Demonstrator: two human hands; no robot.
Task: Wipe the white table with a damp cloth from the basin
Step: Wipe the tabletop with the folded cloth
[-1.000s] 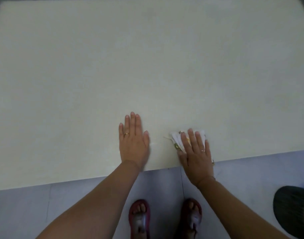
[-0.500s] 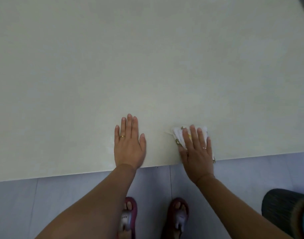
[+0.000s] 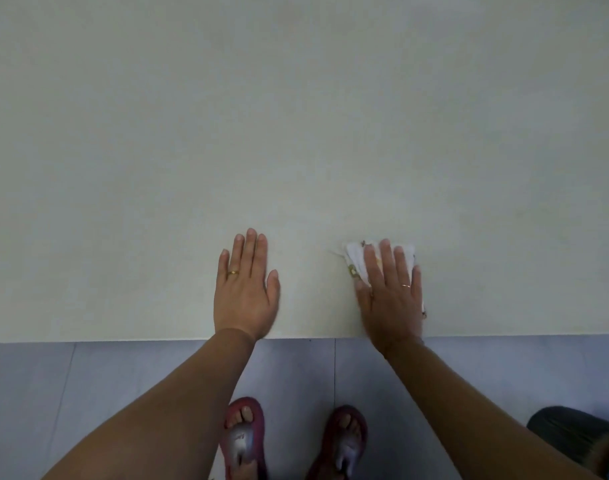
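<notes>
The white table [image 3: 296, 133] fills most of the head view, its near edge running straight across below my hands. My right hand [image 3: 391, 292] lies flat, fingers straight, pressing a folded white cloth [image 3: 356, 259] with small yellow marks onto the table near the edge. Most of the cloth is hidden under the palm. My left hand [image 3: 246, 289] rests flat on the bare tabletop a short way to the left, fingers together, holding nothing. No basin is in view.
Grey tiled floor [image 3: 123, 375] lies below the table edge, with my two feet in red sandals [image 3: 289, 441]. A dark ribbed round container [image 3: 580, 434] stands at the lower right corner of the floor.
The view has shifted so the table edge now runs level. Both hands stay flat near that edge, about the same distance apart; the right hand still covers the cloth.
</notes>
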